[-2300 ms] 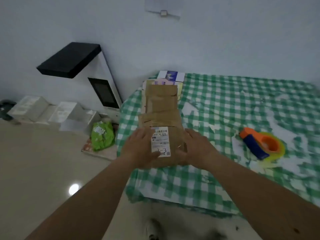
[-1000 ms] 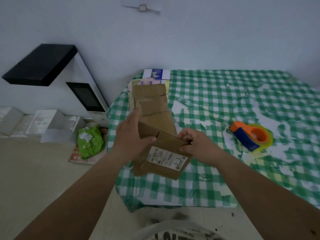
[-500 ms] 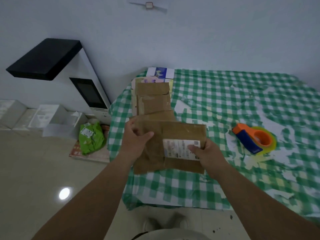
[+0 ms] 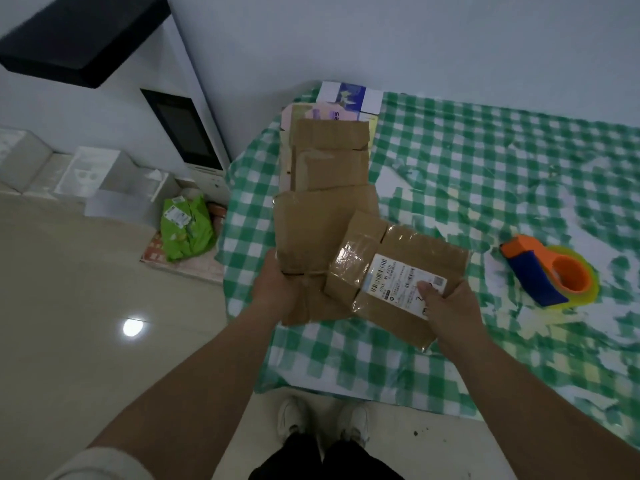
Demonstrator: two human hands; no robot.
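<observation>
A flattened cardboard carton (image 4: pixel 412 251), brown and glossy with clear packing tape, is held just above the near left corner of a table covered in a green-and-white checked cloth (image 4: pixel 485 161). A white shipping label (image 4: pixel 398 278) with barcodes faces up on it. The right hand (image 4: pixel 453 306) pinches the carton's near right corner, thumb pressed on the label and fingers hidden beneath. The left hand (image 4: pixel 277 289) grips the cardboard's left edge, its fingers curled out of sight behind the board. Both forearms reach forward and down from the camera.

Directly behind the carton, and partly covered by it, lies a stack of flattened cartons (image 4: pixel 329 168) running toward the wall, with a blue-and-white printed box (image 4: pixel 349 97) at its far end. An orange-and-blue tape dispenser (image 4: pixel 547 275) sits well apart to the right on the cloth, whose print is worn through in white patches. On the floor to the left are a green bag (image 4: pixel 187 230), white boxes (image 4: pixel 86 171) and a white cabinet (image 4: pixel 207 109) with a dark screen. White shoes (image 4: pixel 322 420) show below.
</observation>
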